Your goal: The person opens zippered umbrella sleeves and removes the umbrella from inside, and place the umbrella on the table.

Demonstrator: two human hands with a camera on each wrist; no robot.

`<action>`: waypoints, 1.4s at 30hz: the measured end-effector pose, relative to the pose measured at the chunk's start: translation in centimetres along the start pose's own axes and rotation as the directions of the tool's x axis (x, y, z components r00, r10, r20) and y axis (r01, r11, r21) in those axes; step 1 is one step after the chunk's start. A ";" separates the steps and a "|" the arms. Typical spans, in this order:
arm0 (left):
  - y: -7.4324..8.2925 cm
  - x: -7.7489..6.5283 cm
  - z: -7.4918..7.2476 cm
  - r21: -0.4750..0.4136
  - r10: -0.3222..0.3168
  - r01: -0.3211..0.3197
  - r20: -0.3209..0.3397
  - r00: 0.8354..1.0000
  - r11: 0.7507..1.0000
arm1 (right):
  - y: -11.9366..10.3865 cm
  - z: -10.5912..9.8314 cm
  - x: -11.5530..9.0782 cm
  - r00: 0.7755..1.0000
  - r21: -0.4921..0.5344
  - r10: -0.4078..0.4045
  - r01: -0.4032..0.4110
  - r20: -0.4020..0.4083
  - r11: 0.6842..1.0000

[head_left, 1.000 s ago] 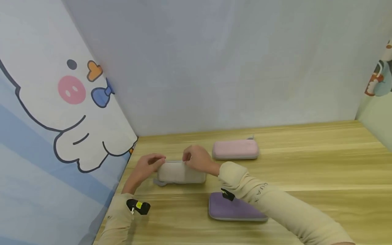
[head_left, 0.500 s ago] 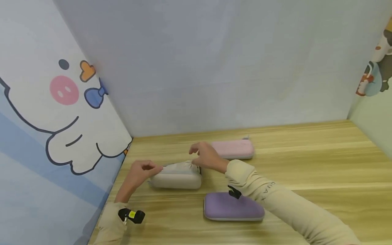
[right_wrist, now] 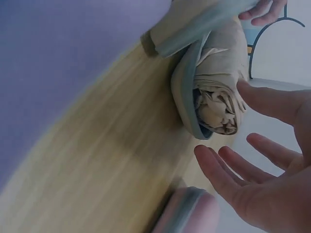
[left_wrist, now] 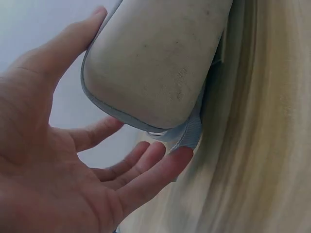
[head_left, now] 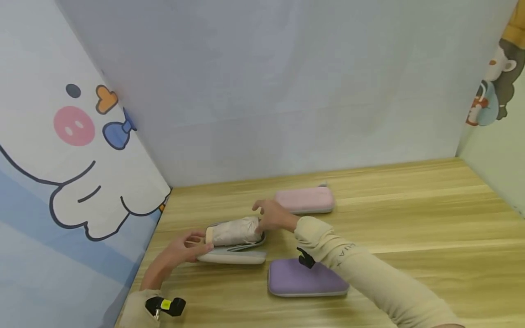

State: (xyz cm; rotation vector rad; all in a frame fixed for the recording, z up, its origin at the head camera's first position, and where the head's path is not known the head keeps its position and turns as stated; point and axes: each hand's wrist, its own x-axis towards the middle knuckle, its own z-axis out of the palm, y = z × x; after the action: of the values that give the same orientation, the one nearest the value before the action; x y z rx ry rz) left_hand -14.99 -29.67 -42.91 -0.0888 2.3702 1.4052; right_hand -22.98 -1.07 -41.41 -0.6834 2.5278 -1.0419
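A beige zip case lies unzipped on the table, its lid (head_left: 234, 256) folded down toward the person. Inside its base rests a rolled bundle of creased beige fabric (head_left: 235, 231), looking like a folded umbrella, with a pale yellow left end. My left hand (head_left: 184, 248) is at the case's left end, thumb at the lid's rim, the other fingers spread loosely by the grey strap (left_wrist: 192, 131). At the bundle's right end is my right hand (head_left: 275, 215), its thumb tip right at the fabric and its other fingers apart, with nothing between them.
A pink zip case (head_left: 305, 199) lies just behind my right hand. Nearer the person, a purple zip case (head_left: 301, 280) lies partly under the right sleeve (head_left: 361, 264). A grey curtain (head_left: 287, 91) stands behind the table; a printed cartoon sheet (head_left: 94, 182) is on the left.
The beige case's lid has swung up and over toward the person, uncovering the fabric bundle. My left hand has moved down with the lid; my right hand has let go of the rim.
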 end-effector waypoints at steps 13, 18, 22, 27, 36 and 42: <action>-2.1 -0.9 1.4 -0.075 -0.032 0.031 -0.016 0.999 0.997 | 1.1 2.0 -0.6 0.987 0.254 0.096 -0.061 -0.127 0.965; -2.6 -1.0 1.3 -0.107 -0.022 0.022 0.000 1.000 0.994 | 0.2 3.0 -0.6 0.974 0.201 0.076 -0.032 -0.213 0.979; -3.0 -1.1 1.4 -0.138 -0.010 0.011 0.003 1.000 0.990 | -0.1 4.0 -0.4 0.962 0.137 0.066 -0.030 -0.266 0.990; -3.3 -1.2 1.5 -0.157 -0.006 0.006 0.004 1.000 0.988 | 0.0 4.4 -0.5 0.959 0.266 0.127 -0.057 -0.253 0.962; -3.7 -1.4 1.6 -0.174 0.006 -0.006 0.002 1.000 0.985 | 0.8 4.4 -0.7 0.974 0.461 0.167 -0.078 -0.155 0.884; -3.8 -1.3 1.7 -0.188 0.014 -0.018 -0.025 1.000 0.982 | 0.8 4.3 -0.7 0.984 0.576 0.125 -0.029 -0.127 0.817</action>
State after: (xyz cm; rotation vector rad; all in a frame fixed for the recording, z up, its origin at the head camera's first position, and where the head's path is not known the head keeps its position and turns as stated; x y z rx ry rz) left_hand -12.33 -30.32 -46.36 -0.1382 2.2549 1.6423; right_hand -20.67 -2.64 -44.89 -0.3243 2.1432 -1.7756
